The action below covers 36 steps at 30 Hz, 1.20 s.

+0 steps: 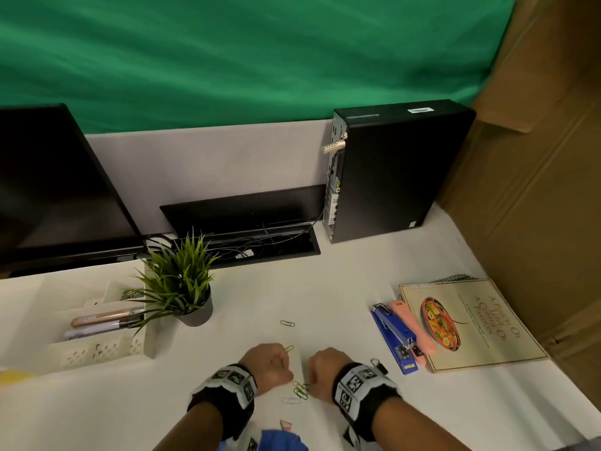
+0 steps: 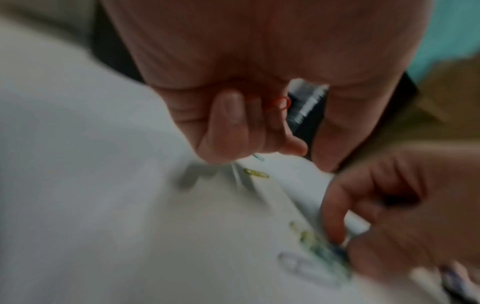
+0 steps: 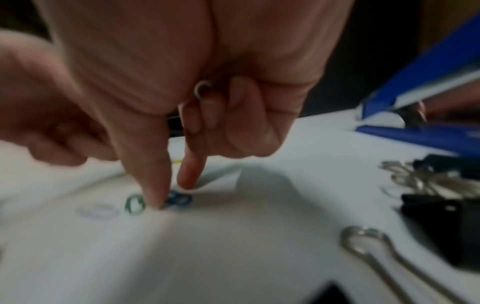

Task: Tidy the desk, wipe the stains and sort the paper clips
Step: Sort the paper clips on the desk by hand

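Observation:
Coloured paper clips lie on the white desk (image 1: 341, 288): a green one (image 1: 287, 323), a yellow one (image 1: 288, 348), a green cluster (image 1: 300, 389) and a white one (image 1: 291, 401). My left hand (image 1: 286, 374) is curled just left of the cluster. In the left wrist view it holds a red clip (image 2: 283, 103) in its fingers, and a blue clip (image 2: 258, 157) pokes out below. My right hand (image 3: 172, 194) reaches down with thumb and forefinger onto a blue clip (image 3: 179, 200), beside a green clip (image 3: 134, 204). Its curled fingers keep a pale clip (image 3: 202, 88).
A white organizer (image 1: 107, 349) with pens and a potted plant (image 1: 192, 297) stand at the left. A blue stapler (image 1: 395, 340), pink stapler (image 1: 414, 330) and cookbook (image 1: 471, 323) lie at the right. Black binder clips (image 3: 441, 205) sit by my right wrist. A blue cloth (image 1: 279, 441) lies near me.

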Tool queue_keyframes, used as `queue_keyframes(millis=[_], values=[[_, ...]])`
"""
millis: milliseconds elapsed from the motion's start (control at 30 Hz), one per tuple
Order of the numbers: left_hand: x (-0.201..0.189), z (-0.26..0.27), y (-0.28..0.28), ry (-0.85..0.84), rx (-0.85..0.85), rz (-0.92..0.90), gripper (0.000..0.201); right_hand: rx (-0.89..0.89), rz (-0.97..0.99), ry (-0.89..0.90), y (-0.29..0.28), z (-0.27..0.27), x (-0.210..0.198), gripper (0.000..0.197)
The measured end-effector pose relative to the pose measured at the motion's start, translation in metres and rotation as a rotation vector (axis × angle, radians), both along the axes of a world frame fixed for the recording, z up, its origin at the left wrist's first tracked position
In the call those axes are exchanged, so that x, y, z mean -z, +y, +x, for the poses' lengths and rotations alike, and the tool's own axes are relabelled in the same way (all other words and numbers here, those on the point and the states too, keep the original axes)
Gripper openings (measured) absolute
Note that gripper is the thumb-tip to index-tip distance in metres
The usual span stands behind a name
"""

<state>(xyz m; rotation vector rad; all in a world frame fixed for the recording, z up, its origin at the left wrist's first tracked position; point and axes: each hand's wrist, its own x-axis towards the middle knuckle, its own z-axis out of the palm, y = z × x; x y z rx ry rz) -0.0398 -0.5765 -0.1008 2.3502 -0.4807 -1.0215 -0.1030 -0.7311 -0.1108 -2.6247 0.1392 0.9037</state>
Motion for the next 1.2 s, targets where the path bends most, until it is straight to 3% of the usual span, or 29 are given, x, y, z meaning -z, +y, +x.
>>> queue_keyframes(millis=[67,133,233,300,333,400,467,567,633,733,800,867,967,1033,1133,1200], values=[[-0.002,-0.006,-0.003,-0.092,0.234,0.14,0.013,-0.014,-0.055,0.019,0.004,0.0,0.003,0.029],[0.002,-0.011,-0.005,-0.096,0.316,0.229,0.023,0.011,-0.049,0.054,0.004,0.001,0.001,0.026],[0.005,-0.013,-0.009,-0.144,0.366,0.298,0.02,0.181,0.074,0.105,-0.002,0.001,-0.003,0.029],[0.006,-0.012,-0.011,-0.141,0.37,0.317,0.005,0.371,0.246,0.196,-0.004,0.001,-0.007,0.028],[0.007,-0.013,-0.011,-0.144,0.361,0.323,0.009,0.431,0.322,0.243,-0.004,0.002,-0.01,0.028],[0.009,-0.015,-0.01,-0.139,0.337,0.33,0.022,0.418,0.358,0.285,-0.002,0.005,-0.011,0.029],[0.009,-0.015,-0.008,-0.146,0.298,0.307,0.022,0.364,0.308,0.252,0.004,0.006,-0.013,0.028],[0.005,-0.009,-0.007,-0.05,0.141,0.211,0.02,0.35,0.327,0.108,0.01,0.002,-0.007,0.019],[0.002,-0.003,-0.006,0.117,-0.1,0.074,0.024,0.244,0.243,0.006,0.014,-0.004,-0.004,0.006],[-0.005,0.003,-0.001,0.507,-0.546,-0.296,0.025,0.08,0.093,-0.073,0.018,-0.007,0.008,0.025],[-0.008,0.006,0.0,0.615,-0.682,-0.489,0.012,0.04,0.055,-0.096,0.021,-0.006,0.011,0.025],[-0.009,0.007,0.0,0.63,-0.714,-0.589,0.011,0.025,0.025,-0.059,0.023,-0.004,0.012,0.026],[-0.005,0.012,-0.003,0.536,-0.706,-0.562,0.007,0.073,0.026,0.02,0.02,-0.002,0.008,0.031],[0.002,0.018,-0.006,0.339,-0.59,-0.404,0.02,0.181,0.129,0.072,0.014,0.0,0.0,0.024],[0.01,0.02,-0.01,-0.134,-0.324,-0.053,0.025,0.666,0.58,0.168,-0.001,0.0,-0.008,0.024],[0.011,0.019,-0.012,-0.238,-0.199,0.082,0.017,1.003,1.021,0.226,-0.01,-0.002,-0.013,0.024]])
